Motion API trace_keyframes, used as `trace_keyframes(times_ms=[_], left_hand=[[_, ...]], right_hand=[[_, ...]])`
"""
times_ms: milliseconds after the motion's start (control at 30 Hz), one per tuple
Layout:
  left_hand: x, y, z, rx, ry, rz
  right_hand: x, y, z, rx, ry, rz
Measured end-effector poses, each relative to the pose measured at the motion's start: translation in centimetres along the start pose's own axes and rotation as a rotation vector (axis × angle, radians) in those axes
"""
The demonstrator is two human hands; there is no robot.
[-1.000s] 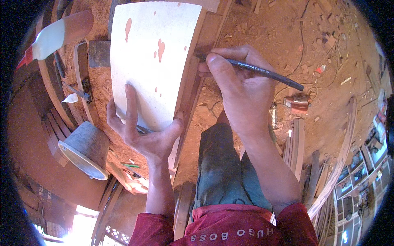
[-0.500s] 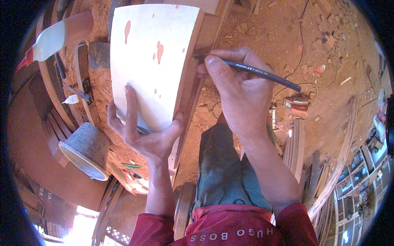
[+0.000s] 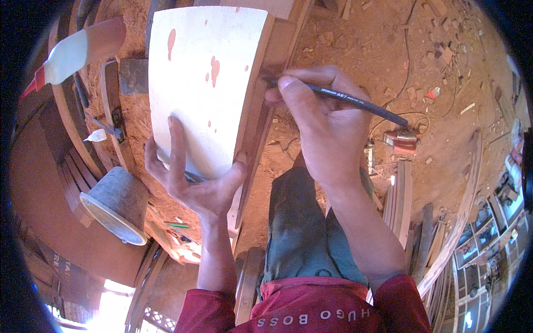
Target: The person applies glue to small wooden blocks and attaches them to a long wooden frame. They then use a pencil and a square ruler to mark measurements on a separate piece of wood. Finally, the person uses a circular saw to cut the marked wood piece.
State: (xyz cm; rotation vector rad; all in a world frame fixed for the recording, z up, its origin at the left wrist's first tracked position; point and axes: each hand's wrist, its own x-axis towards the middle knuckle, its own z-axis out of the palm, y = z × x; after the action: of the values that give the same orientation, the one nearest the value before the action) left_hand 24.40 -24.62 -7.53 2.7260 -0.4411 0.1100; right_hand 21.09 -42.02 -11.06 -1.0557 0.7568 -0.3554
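A white curved-edged board (image 3: 200,105) with several reddish-brown blotches lies in front of me on brown wood. My left hand (image 3: 197,180) grips its near end, with fingers spread over the white face and the thumb against the right edge. Something dark shows partly under that palm. My right hand (image 3: 330,125) pinches a black pencil (image 3: 355,101) just right of the board. The pencil's tip end points left toward the brown wood (image 3: 280,41) along the board's right edge. Shadow and fingers hide where the tip meets it.
At left are a glue bottle (image 3: 69,53) with a red tip, a small white nozzle-like piece (image 3: 96,135) and a tipped grey bucket (image 3: 117,202). Stacked wooden strips (image 3: 398,200) stand at right. Wood scraps, a cable and a red tool (image 3: 401,141) lie on the dirt floor.
My right hand and the pencil have shifted very slightly, the pencil's back end a little lower. The left hand stays on the board.
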Motion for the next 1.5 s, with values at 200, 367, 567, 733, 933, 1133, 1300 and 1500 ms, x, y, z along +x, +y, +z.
trace_keyframes(times_ms=[200,367,567,733,933,1133,1300,1500], left_hand=[[0.0,-0.3,0.1,-0.020,-0.004,0.029],[-0.8,-1.4,-0.9,-0.347,-0.037,-0.109],[-2.1,-0.9,-5.4,-1.010,-0.254,-0.542],[-3.0,-2.3,-8.5,-1.169,-0.631,-0.705],[-7.3,-6.9,-7.9,-1.394,-0.577,-0.890],[-9.9,-8.7,-9.7,-1.741,-0.285,-0.962],[-10.2,-9.0,-10.0,-1.073,-0.293,-0.887],[-9.6,-9.9,-9.5,-0.588,-0.197,-0.562]], right_hand=[[0.0,-0.4,-0.1,0.144,0.153,0.007],[0.6,-2.3,-2.4,-0.061,0.096,-0.075],[1.5,-5.0,-1.7,-0.367,-0.247,-0.563],[2.3,-7.4,0.1,-0.516,-0.728,-0.686],[0.7,-7.3,1.6,-0.587,-0.764,-0.485],[-1.1,-6.6,3.5,-0.667,-0.717,-0.375],[-1.2,-4.8,4.1,-0.722,-0.588,-0.197],[-0.7,-5.2,5.6,-1.077,-0.593,-0.372]])
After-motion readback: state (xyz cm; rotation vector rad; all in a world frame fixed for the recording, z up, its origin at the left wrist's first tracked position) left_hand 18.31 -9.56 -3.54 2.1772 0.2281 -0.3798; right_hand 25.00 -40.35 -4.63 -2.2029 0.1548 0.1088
